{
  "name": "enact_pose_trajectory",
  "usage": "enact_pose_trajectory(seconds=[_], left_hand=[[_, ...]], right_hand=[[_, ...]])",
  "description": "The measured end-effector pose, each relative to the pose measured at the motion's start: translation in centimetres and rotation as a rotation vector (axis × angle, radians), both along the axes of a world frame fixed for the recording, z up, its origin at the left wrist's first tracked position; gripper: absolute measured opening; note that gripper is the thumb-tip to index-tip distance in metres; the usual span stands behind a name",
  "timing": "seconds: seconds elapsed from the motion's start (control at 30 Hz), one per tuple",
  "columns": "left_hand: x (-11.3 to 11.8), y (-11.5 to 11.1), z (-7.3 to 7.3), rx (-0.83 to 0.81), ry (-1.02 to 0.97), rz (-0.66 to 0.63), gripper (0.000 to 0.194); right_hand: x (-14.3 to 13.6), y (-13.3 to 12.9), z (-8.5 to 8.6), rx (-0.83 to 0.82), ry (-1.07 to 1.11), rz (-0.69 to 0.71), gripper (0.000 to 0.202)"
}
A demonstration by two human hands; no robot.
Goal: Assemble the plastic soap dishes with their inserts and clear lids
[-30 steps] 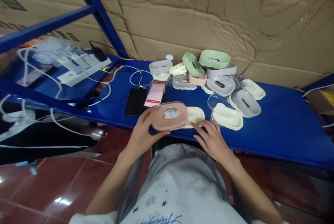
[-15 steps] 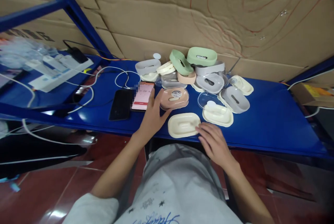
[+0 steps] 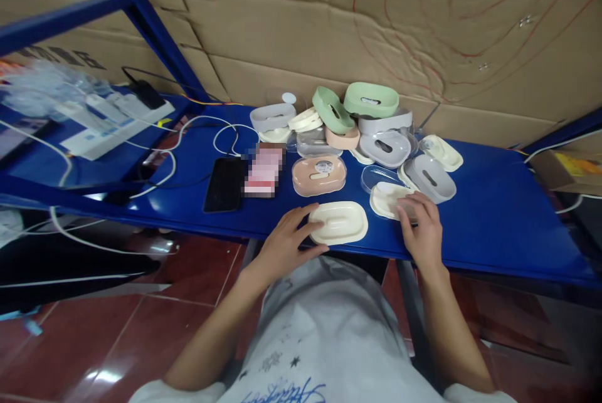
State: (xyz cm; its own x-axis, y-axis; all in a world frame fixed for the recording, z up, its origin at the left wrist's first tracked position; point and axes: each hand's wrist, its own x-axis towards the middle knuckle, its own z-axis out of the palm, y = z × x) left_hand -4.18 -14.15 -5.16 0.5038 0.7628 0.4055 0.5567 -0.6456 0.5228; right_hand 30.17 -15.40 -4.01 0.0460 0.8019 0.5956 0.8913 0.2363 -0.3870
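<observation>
A cream oval soap dish tray (image 3: 345,222) lies flat at the table's front edge. My left hand (image 3: 291,240) grips its left end, fingers over the rim and inside, thumb at the lower side. A second cream soap dish tray (image 3: 386,198) is to the right; my right hand (image 3: 423,224) is closed on its right side, covering part of it. Behind that tray lies a clear plastic lid (image 3: 379,176). A peach soap dish (image 3: 308,183) with a clear cover and round label sits behind the first tray, touched by neither hand.
Green soap dish parts (image 3: 371,99), grey ones (image 3: 430,177) and other pieces are heaped at the back. A black phone (image 3: 224,183) and a lit phone (image 3: 264,171) lie left. White cables (image 3: 174,158) run to a power strip (image 3: 117,130). Cardboard (image 3: 291,27) stands behind.
My left hand has let go of the peach soap dish and come down to the near cream tray. My right hand has left that tray and moved right onto the second cream tray.
</observation>
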Motion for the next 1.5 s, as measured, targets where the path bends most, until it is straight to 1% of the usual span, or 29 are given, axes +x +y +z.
enact_pose_trajectory(seconds=[0.1,0.2,0.3,0.37,0.43,0.5,0.57,0.77,0.93,1.0,1.03,1.1,1.17,1.2,1.27,1.33,1.4,1.47,1.5], left_hand=[[-0.2,-0.1,-0.2,-0.005,-0.01,0.008,0.034],[-0.3,-0.2,-0.2,-0.016,-0.022,0.015,0.032],[-0.3,-0.2,-0.1,-0.038,-0.022,0.013,0.03],[-0.3,-0.2,0.0,-0.053,-0.019,0.014,0.029],[-0.2,-0.1,0.1,-0.055,-0.024,0.018,0.028],[-0.1,-0.1,0.1,-0.04,-0.033,0.02,0.028],[-0.1,-0.1,0.0,-0.019,-0.041,0.015,0.028],[-0.2,0.0,-0.2,0.023,-0.059,0.013,0.026],[-0.2,0.0,-0.3,0.028,-0.065,0.016,0.026],[-0.2,0.0,-0.2,0.03,-0.065,0.018,0.026],[-0.2,0.0,-0.1,0.029,-0.066,0.017,0.026],[-0.2,0.0,-0.1,0.022,-0.065,0.014,0.026],[-0.1,0.0,-0.1,0.01,-0.069,0.013,0.026],[-0.1,0.0,-0.1,0.003,-0.072,0.014,0.026],[-0.1,0.0,-0.1,-0.012,-0.08,0.016,0.025],[-0.2,0.0,0.0,-0.034,-0.081,0.011,0.026],[-0.3,-0.1,0.1,-0.075,-0.074,0.007,0.032],[-0.4,-0.1,0.3,-0.13,-0.074,0.002,0.044],[-0.5,-0.1,0.4,-0.156,-0.08,0.003,0.052]], right_hand=[[-0.1,-0.6,0.2,-0.023,0.014,-0.04,0.037],[0.1,-1.7,-0.1,-0.046,0.017,-0.081,0.046],[0.5,-3.0,-0.4,-0.118,-0.064,-0.054,0.042],[0.8,-3.6,-0.5,-0.161,-0.132,0.005,0.034],[0.8,-4.0,-0.4,-0.163,-0.167,0.063,0.026],[0.6,-4.0,-0.3,-0.153,-0.165,0.11,0.024],[0.2,-3.7,-0.1,-0.144,-0.146,0.127,0.026],[-0.3,-2.8,-0.1,-0.131,-0.176,0.136,0.024],[-0.2,-3.1,-0.2,-0.163,-0.142,0.141,0.027],[0.1,-3.1,0.0,-0.144,-0.135,0.134,0.027],[0.4,-2.9,0.1,-0.117,-0.127,0.101,0.029],[1.6,-2.2,0.3,-0.042,-0.114,-0.025,0.037],[3.6,-0.8,0.5,0.01,-0.141,-0.18,0.048],[4.9,0.0,0.4,0.005,-0.165,-0.233,0.052],[7.2,1.6,0.4,-0.05,-0.187,-0.248,0.052],[8.6,2.5,0.5,-0.068,-0.14,-0.217,0.05],[8.2,2.3,0.9,0.026,-0.061,-0.221,0.048],[5.8,1.0,1.5,0.167,-0.019,-0.215,0.043],[4.1,0.0,1.9,0.209,-0.023,-0.156,0.04]])
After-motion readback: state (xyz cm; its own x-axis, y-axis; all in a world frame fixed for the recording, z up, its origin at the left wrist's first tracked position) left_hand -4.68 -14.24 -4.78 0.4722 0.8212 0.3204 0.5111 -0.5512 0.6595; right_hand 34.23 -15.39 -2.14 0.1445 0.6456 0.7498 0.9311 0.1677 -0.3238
